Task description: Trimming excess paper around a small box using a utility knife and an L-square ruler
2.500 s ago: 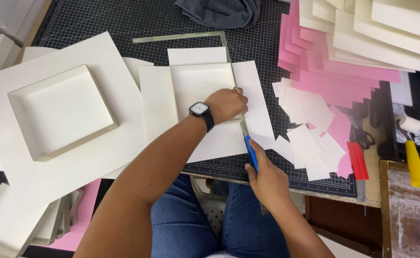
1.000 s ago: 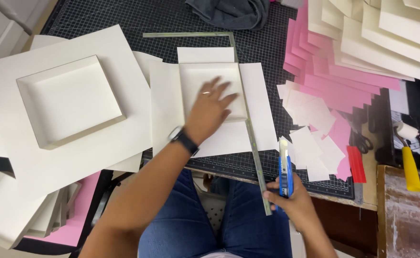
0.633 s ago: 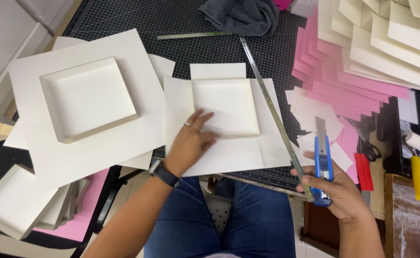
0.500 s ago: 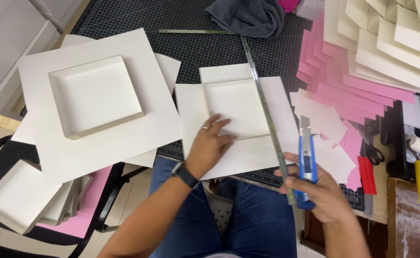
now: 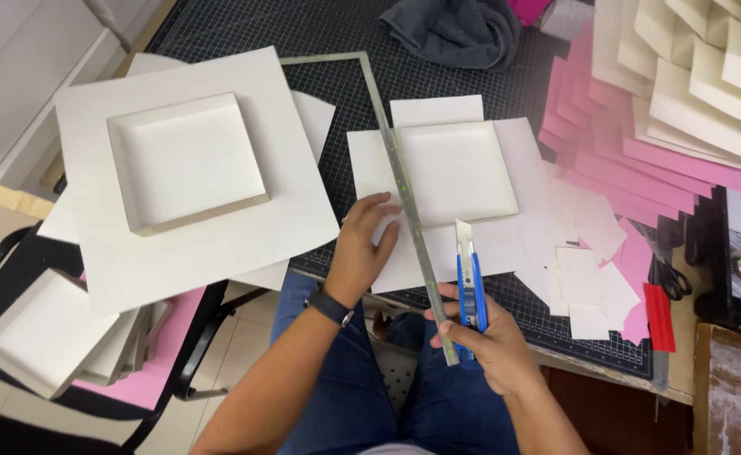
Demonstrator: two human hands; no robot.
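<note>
We have our left hand [image 5: 362, 253] spread flat, fingers open, on the left flap of the white cross-shaped card blank [image 5: 451, 173], which lies on the dark gridded cutting mat [image 5: 303, 34] towards the near edge of the tabletop; our right hand [image 5: 488, 341] is closed around the blue utility knife [image 5: 469, 282], blade pointing away from us, and the same fingers pinch the near end of the long metal ruler [image 5: 404, 194]; the ruler runs at a slant from that hand across the blank's left fold line towards the far edge of the mat; to do this well we judge the ruler wants seating square on the line, the flat hand shifting onto it to pin it, fingertips back from the cutting edge, and the knife drawn lightly; to the left, a larger white sheet bearing a shallow square tray [image 5: 185, 160] overhangs the near left corner; small white offcuts [image 5: 585, 270] lie right of the blank, with pink sheets [image 5: 640, 168] beyond them and a grey cloth [image 5: 459, 29] at the far edge.
</note>
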